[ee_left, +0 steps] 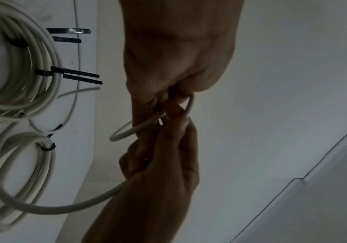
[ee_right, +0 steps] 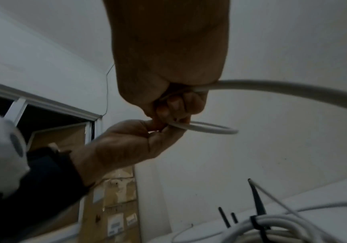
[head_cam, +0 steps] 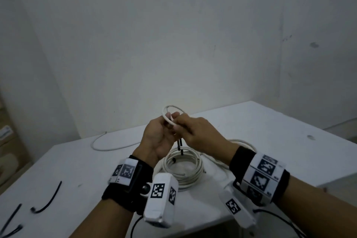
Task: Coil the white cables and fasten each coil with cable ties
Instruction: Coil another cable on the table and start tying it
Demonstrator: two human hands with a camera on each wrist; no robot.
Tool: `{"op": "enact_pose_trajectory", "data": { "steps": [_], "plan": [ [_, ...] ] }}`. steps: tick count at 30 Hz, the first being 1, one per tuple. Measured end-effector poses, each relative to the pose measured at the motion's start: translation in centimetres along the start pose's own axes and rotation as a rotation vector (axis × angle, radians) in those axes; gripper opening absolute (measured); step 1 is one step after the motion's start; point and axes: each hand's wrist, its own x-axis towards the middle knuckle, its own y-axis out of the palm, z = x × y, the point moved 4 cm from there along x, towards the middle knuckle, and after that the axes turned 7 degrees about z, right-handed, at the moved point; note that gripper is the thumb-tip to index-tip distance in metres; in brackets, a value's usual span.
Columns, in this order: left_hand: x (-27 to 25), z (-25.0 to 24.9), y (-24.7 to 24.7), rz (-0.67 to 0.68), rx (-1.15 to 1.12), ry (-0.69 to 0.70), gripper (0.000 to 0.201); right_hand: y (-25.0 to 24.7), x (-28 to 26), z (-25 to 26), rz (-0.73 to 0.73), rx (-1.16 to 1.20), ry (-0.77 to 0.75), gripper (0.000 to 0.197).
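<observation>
Both hands are raised above the table [head_cam: 270, 141] and meet at a small loop of white cable [head_cam: 170, 107]. My left hand [head_cam: 166, 121] pinches the loop from the left, and my right hand [head_cam: 183, 123] grips it from the right. In the left wrist view the loop [ee_left: 127, 131] curls out between the fingers of both hands. In the right wrist view the cable [ee_right: 210, 129] passes through my right hand [ee_right: 168, 102] and runs off to the right. A tied coil [head_cam: 181, 162] lies under the hands, its black tie tails [head_cam: 180, 146] standing up.
A loose white cable [head_cam: 108, 146] curves along the table's far left edge. Spare black cable ties [head_cam: 48, 199] lie at the near left. A second smaller tied coil [ee_left: 23, 164] lies beside the big coil. Cardboard boxes [ee_right: 114, 205] stand left of the table.
</observation>
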Motion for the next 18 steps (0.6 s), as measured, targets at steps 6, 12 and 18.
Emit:
{"op": "enact_pose_trajectory", "data": {
  "steps": [6, 12, 18],
  "plan": [
    [-1.3, -0.5, -1.4, -0.052, -0.143, 0.001, 0.032, 0.6, -1.4, 0.4, -0.058, -0.299, -0.177, 0.021],
    [-1.6, -0.2, -2.7, -0.045, -0.132, -0.041, 0.031, 0.7, -1.3, -0.2, 0.146, -0.394, -0.047, 0.032],
    [-1.8, -0.2, -2.9, 0.018, -0.269, -0.027, 0.035, 1.5, -1.7, -0.9, 0.198, -0.475, -0.096, 0.024]
  ]
}}
